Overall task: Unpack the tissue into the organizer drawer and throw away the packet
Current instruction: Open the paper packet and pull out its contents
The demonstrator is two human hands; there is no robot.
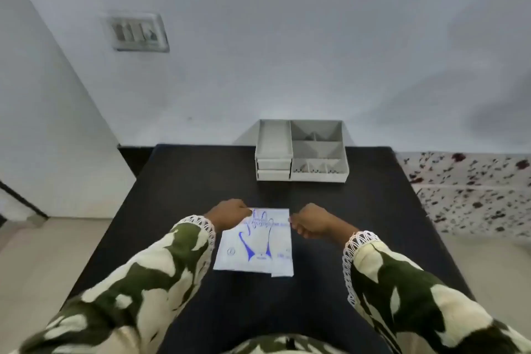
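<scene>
A flat white packet with a blue hand outline printed on it lies on the black table, in front of me. My left hand pinches its far left corner. My right hand grips its far right edge. A narrow white strip shows past the packet's near right corner. The white organizer stands at the table's far edge, against the wall. Its two small drawers sit on its left side, both pushed in, below an open tray. Several open compartments fill its right side.
A grey wall rises right behind the organizer, with a switch plate high on the left. A speckled white surface adjoins the table on the right. Pale floor lies to the left of the table.
</scene>
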